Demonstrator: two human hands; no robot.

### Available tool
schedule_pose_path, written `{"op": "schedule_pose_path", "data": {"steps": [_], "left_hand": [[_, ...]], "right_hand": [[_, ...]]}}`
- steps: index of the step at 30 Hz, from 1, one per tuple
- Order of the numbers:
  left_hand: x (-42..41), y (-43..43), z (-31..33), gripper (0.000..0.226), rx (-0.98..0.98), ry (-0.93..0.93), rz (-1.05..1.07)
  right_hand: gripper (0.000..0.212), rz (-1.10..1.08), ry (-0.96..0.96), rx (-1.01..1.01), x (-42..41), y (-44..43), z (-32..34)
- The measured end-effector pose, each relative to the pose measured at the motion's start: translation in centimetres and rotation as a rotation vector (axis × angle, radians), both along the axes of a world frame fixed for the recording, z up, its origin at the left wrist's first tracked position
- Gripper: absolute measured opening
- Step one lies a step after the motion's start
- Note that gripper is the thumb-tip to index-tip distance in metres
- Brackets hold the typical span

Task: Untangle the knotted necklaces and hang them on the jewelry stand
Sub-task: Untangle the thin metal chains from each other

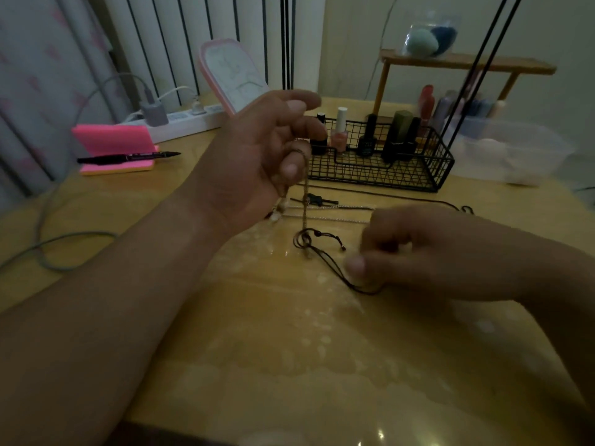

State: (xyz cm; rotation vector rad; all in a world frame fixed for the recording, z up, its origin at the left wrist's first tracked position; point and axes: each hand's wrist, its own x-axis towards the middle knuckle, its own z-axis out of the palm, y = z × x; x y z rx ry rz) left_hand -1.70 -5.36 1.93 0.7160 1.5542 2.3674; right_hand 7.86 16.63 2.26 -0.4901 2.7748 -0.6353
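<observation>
The left hand [254, 156] is pinching the tan necklace [304, 194] above the table [289, 365] centre and the right hand [434, 252] is pinching the dark cord [331, 268] looping round it, so untangling is judged to be proceeding, with nothing hanging yet.

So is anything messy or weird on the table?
Yes. The dark cord is looped round the tan chain that hangs from the left hand, while the right hand pinches the cord lower down. The table also has pale blotches in the middle, like dried spills, though I cannot tell what they are.
</observation>
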Motion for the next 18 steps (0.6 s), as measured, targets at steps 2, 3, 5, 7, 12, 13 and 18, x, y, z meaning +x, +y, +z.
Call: {"op": "schedule_pose_path", "data": {"steps": [2, 3, 5, 7, 12, 13, 18], "left_hand": [[0.4, 0.3, 0.0, 0.03, -0.026, 0.017, -0.063], [0.5, 0.4, 0.0, 0.031, -0.035, 0.027, -0.095], [0.9, 0.7, -0.1, 0.032, -0.048, 0.048, -0.154], [1.1, 0.8, 0.0, 0.032, -0.066, 0.075, -0.182], [0.9, 0.2, 0.4, 0.025, -0.153, 0.143, -0.107], [0.9, 0.0, 0.5, 0.023, -0.233, 0.194, -0.052], [1.8, -0.7, 0.8, 0.032, -0.83, 0.502, 0.021]], "right_hand": [[0.049, -0.094, 0.182, -0.138, -0.3, -0.8, -0.4], [0.044, -0.114, 0.234, -0.216, -0.4, -1.3, -0.6], [0.032, -0.136, 0.256, -0.356, -0.4, -2.3, -1.3], [0.019, -0.146, 0.261, -0.444, -0.5, -3.2, -2.0], [0.016, -0.187, 0.246, -0.587, -0.5, -2.8, -1.7], [0.016, -0.197, 0.241, -0.618, -0.5, -2.5, -1.4], [0.019, -0.206, 0.162, -0.735, -0.7, -1.3, -1.3]]}}
